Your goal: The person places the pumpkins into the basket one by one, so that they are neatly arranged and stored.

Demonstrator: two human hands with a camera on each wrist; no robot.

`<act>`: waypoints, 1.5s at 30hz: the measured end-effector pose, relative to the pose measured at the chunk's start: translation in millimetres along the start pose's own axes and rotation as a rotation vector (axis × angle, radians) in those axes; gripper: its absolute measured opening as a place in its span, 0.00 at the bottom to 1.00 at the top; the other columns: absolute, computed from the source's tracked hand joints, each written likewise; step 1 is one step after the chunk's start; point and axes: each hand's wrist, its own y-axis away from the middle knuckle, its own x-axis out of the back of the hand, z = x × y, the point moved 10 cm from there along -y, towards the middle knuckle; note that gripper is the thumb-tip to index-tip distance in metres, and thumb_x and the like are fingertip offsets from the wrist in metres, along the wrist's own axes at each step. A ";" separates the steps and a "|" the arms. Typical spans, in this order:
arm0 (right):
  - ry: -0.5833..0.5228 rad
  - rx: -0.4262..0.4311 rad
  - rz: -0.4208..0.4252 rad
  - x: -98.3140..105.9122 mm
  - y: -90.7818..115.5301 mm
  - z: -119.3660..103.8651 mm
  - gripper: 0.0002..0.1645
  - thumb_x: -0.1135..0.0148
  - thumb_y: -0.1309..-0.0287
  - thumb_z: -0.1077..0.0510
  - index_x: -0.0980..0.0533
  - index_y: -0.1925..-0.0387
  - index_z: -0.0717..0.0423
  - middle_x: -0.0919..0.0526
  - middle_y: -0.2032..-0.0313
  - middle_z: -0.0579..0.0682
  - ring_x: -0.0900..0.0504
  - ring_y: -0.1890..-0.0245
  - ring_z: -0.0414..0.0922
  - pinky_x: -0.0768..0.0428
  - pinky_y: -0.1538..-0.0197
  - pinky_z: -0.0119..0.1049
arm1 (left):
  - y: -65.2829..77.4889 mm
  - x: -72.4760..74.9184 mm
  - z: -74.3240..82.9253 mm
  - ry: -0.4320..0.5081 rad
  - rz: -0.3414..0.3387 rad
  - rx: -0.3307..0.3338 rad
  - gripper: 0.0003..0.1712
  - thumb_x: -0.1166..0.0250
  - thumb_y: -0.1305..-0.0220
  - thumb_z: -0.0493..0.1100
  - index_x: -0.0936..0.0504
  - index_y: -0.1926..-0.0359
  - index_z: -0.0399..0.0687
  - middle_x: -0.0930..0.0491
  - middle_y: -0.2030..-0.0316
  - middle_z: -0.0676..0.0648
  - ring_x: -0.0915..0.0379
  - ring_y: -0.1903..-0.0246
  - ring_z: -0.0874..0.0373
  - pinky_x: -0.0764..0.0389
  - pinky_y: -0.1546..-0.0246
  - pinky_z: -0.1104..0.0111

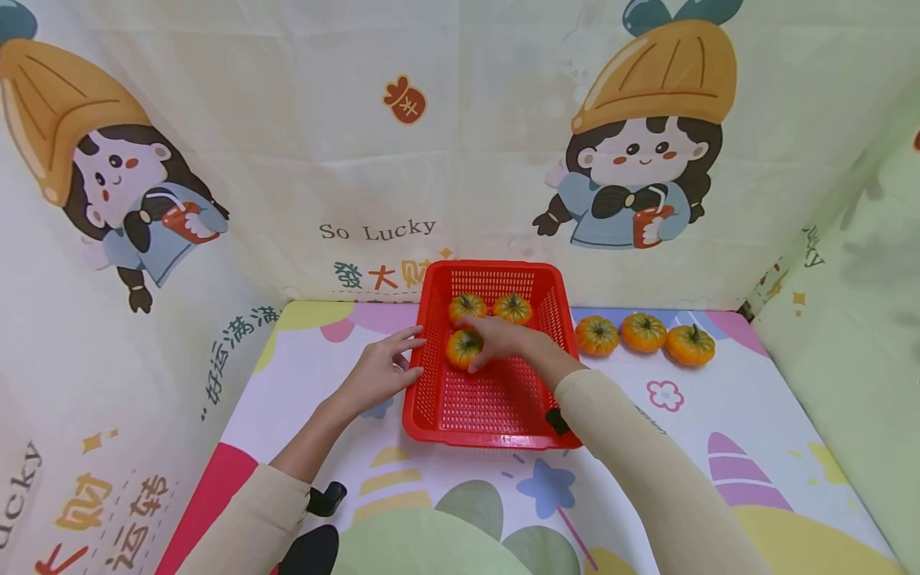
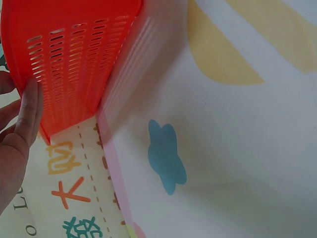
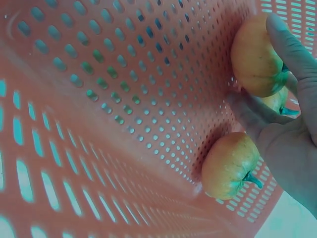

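Note:
A red perforated plastic basket (image 1: 496, 440) stands on the table against the back wall. Inside it, my right hand (image 1: 505, 339) grips a small orange-and-green pumpkin (image 1: 461, 351), thumb and fingers on opposite sides. The right wrist view shows this held pumpkin (image 3: 253, 57) close to the basket floor. Two more pumpkins, one at the back left (image 1: 469, 304) and one at the back right (image 1: 513, 308), sit inside the basket's far end. My left hand (image 1: 375, 371) rests its loosely extended fingers (image 2: 28, 111) against the basket's left side, near the rim.
To the right of the basket, three similar pumpkins, a left one (image 1: 596, 335), a middle one (image 1: 644, 332) and a right one (image 1: 690, 345), form a row along the back. A printed cloth covers the table (image 1: 690, 447), and patterned walls (image 1: 496, 184) enclose it.

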 end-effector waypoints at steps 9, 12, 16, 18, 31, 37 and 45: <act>-0.009 -0.042 -0.011 13.2 16.4 -1.1 0.55 0.21 0.48 0.48 0.39 0.22 0.39 0.30 0.28 0.50 0.33 0.27 0.55 0.28 0.29 0.58 | 0.1 1.5 1.7 -0.004 0.007 -0.012 0.32 0.27 0.38 0.37 0.21 0.33 0.40 0.30 0.26 0.47 0.20 0.65 0.59 0.14 0.65 0.72; 0.029 -0.048 -0.009 24.3 24.1 -4.4 0.58 0.21 0.49 0.46 0.41 0.21 0.40 0.31 0.26 0.51 0.35 0.26 0.55 0.27 0.29 0.58 | -0.1 2.1 2.7 -0.004 0.008 -0.023 0.32 0.27 0.38 0.37 0.22 0.33 0.38 0.30 0.26 0.46 0.21 0.66 0.59 0.14 0.65 0.72; 0.060 -0.013 0.008 44.0 33.2 -11.4 0.59 0.20 0.49 0.45 0.41 0.20 0.44 0.32 0.26 0.54 0.36 0.25 0.57 0.25 0.31 0.58 | -0.2 3.0 3.4 -0.004 0.008 -0.035 0.32 0.27 0.39 0.36 0.22 0.33 0.38 0.30 0.26 0.45 0.21 0.66 0.60 0.14 0.65 0.72; 0.049 0.014 0.021 54.8 38.4 -13.5 0.57 0.21 0.49 0.45 0.40 0.21 0.46 0.30 0.27 0.56 0.34 0.27 0.58 0.23 0.33 0.56 | -0.2 3.1 3.0 -0.004 0.008 -0.037 0.32 0.27 0.39 0.36 0.22 0.33 0.38 0.30 0.26 0.45 0.21 0.66 0.60 0.14 0.65 0.72; -0.122 0.124 0.241 101.8 96.0 6.9 0.50 0.23 0.44 0.46 0.37 0.24 0.47 0.27 0.30 0.57 0.30 0.29 0.58 0.19 0.37 0.57 | 1.5 2.6 1.9 -0.005 0.008 -0.026 0.32 0.27 0.38 0.37 0.22 0.33 0.39 0.30 0.26 0.46 0.21 0.65 0.60 0.14 0.65 0.72; -0.155 0.062 0.397 109.2 124.5 39.6 0.51 0.23 0.44 0.45 0.37 0.23 0.47 0.32 0.26 0.55 0.34 0.25 0.57 0.26 0.32 0.63 | 1.6 1.8 2.5 0.002 0.005 -0.023 0.32 0.27 0.38 0.37 0.22 0.33 0.39 0.30 0.26 0.46 0.21 0.65 0.59 0.14 0.65 0.72; -0.260 -0.063 0.586 107.6 161.8 95.4 0.53 0.25 0.42 0.44 0.41 0.21 0.39 0.41 0.21 0.54 0.43 0.22 0.61 0.31 0.34 0.73 | 0.4 0.7 3.2 0.004 0.002 -0.033 0.32 0.27 0.38 0.37 0.22 0.33 0.38 0.30 0.26 0.45 0.21 0.66 0.60 0.14 0.65 0.73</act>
